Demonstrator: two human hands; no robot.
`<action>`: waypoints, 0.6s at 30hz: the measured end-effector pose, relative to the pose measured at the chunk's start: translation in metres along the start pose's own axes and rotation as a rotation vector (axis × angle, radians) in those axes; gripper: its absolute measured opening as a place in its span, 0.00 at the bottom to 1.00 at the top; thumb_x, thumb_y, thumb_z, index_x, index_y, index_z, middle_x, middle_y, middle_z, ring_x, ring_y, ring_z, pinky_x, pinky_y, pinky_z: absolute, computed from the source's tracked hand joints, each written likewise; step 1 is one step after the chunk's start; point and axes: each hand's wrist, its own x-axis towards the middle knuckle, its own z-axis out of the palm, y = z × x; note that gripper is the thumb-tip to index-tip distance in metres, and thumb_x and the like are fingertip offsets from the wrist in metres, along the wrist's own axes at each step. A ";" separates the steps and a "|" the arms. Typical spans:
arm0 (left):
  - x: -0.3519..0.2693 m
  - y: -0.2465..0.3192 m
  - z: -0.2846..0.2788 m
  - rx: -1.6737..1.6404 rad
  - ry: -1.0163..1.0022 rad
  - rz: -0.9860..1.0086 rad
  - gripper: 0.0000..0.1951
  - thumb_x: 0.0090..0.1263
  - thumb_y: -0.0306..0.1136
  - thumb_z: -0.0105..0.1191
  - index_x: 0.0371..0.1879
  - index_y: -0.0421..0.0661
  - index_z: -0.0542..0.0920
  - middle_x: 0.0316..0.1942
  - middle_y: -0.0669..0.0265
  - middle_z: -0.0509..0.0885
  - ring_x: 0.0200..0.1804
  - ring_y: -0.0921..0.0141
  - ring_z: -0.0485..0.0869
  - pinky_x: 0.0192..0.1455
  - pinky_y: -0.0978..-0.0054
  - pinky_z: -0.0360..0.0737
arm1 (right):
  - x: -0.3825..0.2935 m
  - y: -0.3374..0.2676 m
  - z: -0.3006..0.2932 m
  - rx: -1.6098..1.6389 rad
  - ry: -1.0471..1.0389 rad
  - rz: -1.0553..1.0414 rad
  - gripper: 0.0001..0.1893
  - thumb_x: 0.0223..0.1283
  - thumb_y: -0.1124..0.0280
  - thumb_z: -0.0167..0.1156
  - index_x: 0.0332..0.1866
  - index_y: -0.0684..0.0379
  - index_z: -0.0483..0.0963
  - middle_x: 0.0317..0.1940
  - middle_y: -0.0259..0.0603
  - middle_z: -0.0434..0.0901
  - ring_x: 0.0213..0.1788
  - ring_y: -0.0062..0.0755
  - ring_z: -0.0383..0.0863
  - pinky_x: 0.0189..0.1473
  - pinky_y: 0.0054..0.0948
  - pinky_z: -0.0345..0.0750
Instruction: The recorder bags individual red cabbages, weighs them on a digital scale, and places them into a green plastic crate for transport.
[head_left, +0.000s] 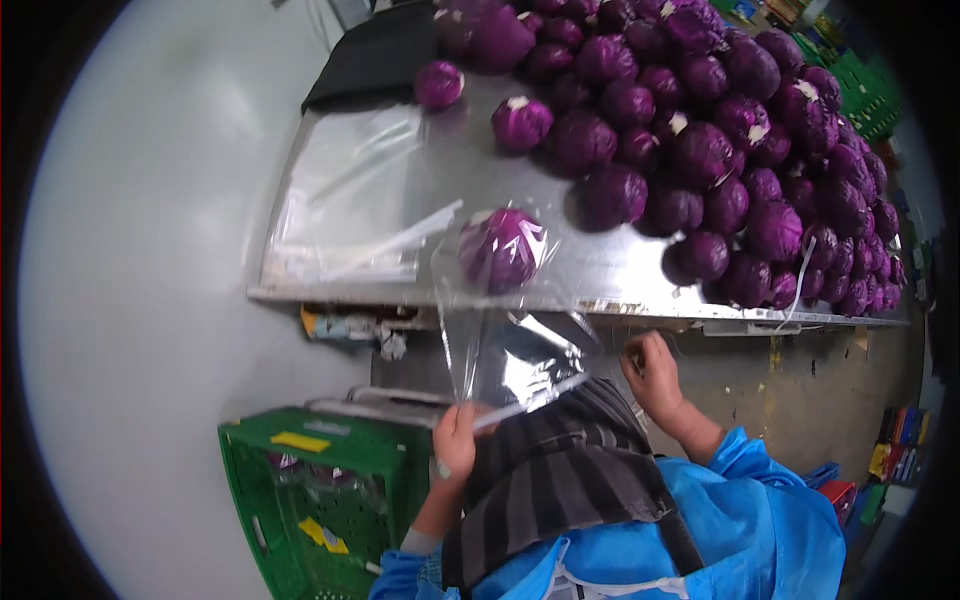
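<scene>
A red cabbage (501, 251) rests near the front edge of the metal table, inside a clear plastic bag (495, 352). The bag's open end hangs over the edge towards me. My left hand (456, 442) grips a corner of that end, where a pale strip runs along the rim. Apart from the bag, my right hand (651, 371) hovers just off the table edge with curled fingers; whether a thin strand there is in its grasp is unclear. Left of the bagged cabbage lies a stack of flat clear bags (352, 187).
A large heap of red cabbages (701, 154) covers the right and back of the metal table (465, 161). A green crate (247, 480) at lower left holds bagged cabbages. Black cloth (375, 60) drapes the far left corner. A white strip (802, 277) hangs over the front edge.
</scene>
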 end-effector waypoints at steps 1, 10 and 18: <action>-0.005 0.003 0.006 -0.067 0.011 -0.017 0.15 0.74 0.34 0.41 0.39 0.32 0.75 0.34 0.52 0.82 0.34 0.67 0.83 0.41 0.73 0.82 | 0.003 -0.016 0.003 0.049 -0.048 -0.131 0.11 0.44 0.78 0.63 0.35 0.60 0.72 0.32 0.44 0.74 0.37 0.47 0.75 0.37 0.39 0.73; -0.001 -0.033 0.003 0.106 0.051 0.054 0.14 0.73 0.35 0.44 0.41 0.34 0.76 0.35 0.61 0.81 0.35 0.71 0.82 0.41 0.74 0.82 | -0.001 -0.090 0.090 -0.001 -0.583 -0.784 0.14 0.45 0.69 0.60 0.37 0.62 0.69 0.35 0.44 0.71 0.40 0.44 0.72 0.45 0.36 0.72; 0.001 0.054 -0.047 0.398 -0.266 -0.074 0.17 0.67 0.37 0.54 0.48 0.35 0.76 0.38 0.60 0.84 0.40 0.70 0.84 0.45 0.75 0.79 | -0.208 0.235 -0.097 -0.795 -0.891 -0.269 0.29 0.46 0.64 0.66 0.58 0.59 0.71 0.53 0.50 0.76 0.58 0.48 0.72 0.58 0.41 0.70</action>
